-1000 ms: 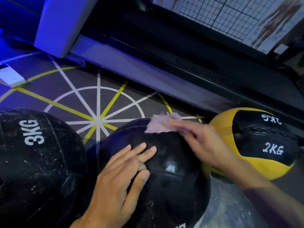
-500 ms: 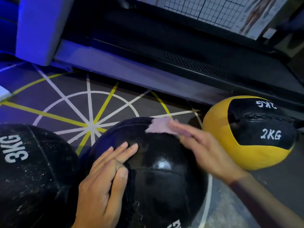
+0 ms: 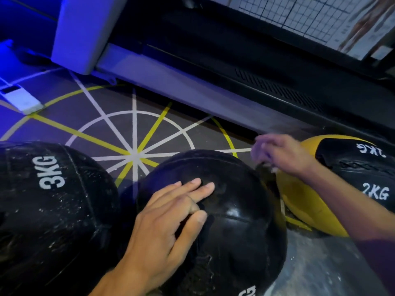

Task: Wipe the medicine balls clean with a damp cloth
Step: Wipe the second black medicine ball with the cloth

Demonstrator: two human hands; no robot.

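I see three medicine balls on the marked gym floor (image 3: 102, 122). The middle black ball (image 3: 235, 210) sits low in the centre of the frame, shiny on its right face. The left hand (image 3: 166, 221) lies flat on the upper left of that ball, fingers stretched out and close together, thumb spread to the right, palm pressed to the rubber; it grips nothing, it only rests on the ball.

The right hand (image 3: 282, 154) is at the right of centre, above the gap between the black ball and the yellow and black 2KG ball (image 3: 303, 201). It is blurred. Its fingers look curled downward, and a pale scrap of cloth (image 3: 272, 167) shows just below the palm, near the far right edge of the black ball. I cannot tell how tightly the fingers close on it, nor whether the cloth touches the ball.

At the left edge lies the dusty black 3KG ball (image 3: 53, 199), speckled with white marks, just beside the middle ball. The 2KG ball fills the right edge, partly behind the right forearm. A treadmill base (image 3: 192, 86) runs across the upper part of the frame, with a wire grid (image 3: 299, 16) in the upper right.
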